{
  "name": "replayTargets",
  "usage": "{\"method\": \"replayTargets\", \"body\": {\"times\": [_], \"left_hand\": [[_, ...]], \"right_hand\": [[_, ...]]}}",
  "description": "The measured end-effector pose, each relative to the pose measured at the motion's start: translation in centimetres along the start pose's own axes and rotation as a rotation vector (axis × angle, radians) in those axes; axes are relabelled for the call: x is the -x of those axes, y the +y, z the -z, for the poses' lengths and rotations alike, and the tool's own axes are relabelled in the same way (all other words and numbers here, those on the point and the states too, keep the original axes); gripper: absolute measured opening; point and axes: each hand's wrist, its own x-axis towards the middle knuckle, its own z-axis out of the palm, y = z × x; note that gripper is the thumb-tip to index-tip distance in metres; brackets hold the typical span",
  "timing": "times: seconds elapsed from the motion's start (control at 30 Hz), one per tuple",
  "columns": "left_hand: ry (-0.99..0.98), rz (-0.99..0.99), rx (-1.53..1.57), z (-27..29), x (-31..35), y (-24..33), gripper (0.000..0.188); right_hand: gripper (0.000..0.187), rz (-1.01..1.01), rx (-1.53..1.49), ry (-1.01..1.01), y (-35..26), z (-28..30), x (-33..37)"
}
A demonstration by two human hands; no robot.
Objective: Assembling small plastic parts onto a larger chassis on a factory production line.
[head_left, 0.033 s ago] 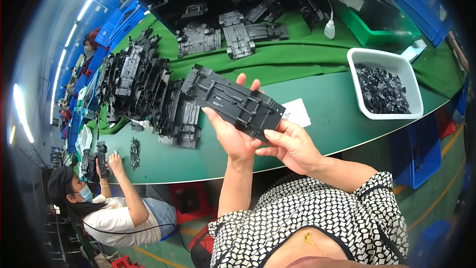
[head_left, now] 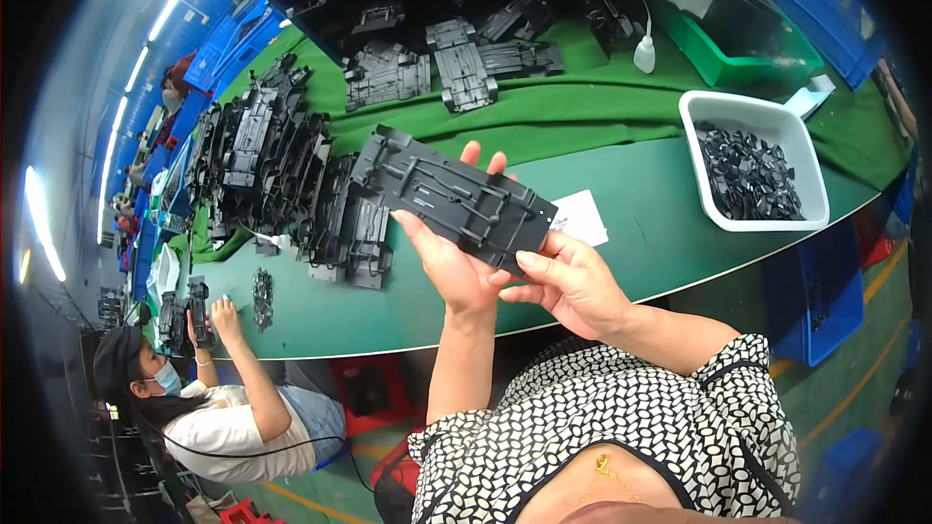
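A black plastic toy-car chassis is held up above the table, tilted, with its ribbed side showing. My left hand supports it from beneath, and two of its fingertips show past the far edge. At the right end my right hand grips the corner, thumb on top and fingers below. Just behind the chassis lies a small white paper. To the left, more chassis stand stacked beside a large pile of them.
A white tub of small black parts stands at the right, near a green bin. Further chassis and a small white squeeze bottle lie on the green cloth. At the left sits a masked co-worker, handling similar parts.
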Motion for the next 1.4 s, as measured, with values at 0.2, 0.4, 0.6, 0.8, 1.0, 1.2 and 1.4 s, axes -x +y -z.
{"method": "replayTargets", "body": {"times": [0.2,0.4,0.6,0.8,1.0,1.2,1.4], "left_hand": [[0.126,0.083,0.05,1.4,0.3,0.5,0.083],[0.074,0.152,-0.015,4.3,1.8,2.0,0.061],[0.083,0.196,0.024,6.1,3.1,0.4,0.059],[0.106,0.188,0.032,5.8,4.6,0.3,0.06],[0.223,0.201,0.034,5.0,4.7,-0.5,0.068],[0.234,0.2,0.031,4.8,4.8,-0.8,0.069],[0.233,0.207,0.022,5.0,5.0,-0.6,0.067]], "right_hand": [[0.036,-0.06,0.439,-0.176,-1.8,1.3,2.0],[0.013,0.229,1.245,-0.016,-11.3,2.5,7.2],[0.009,0.583,1.928,0.547,-19.2,7.3,9.4],[0.007,0.437,2.151,0.49,-20.0,11.2,8.7],[0.014,0.145,2.232,0.369,-20.0,10.9,8.0],[0.014,0.068,2.258,0.361,-19.7,10.4,7.9],[0.006,0.16,1.853,0.497,-19.6,9.6,7.9]]}}
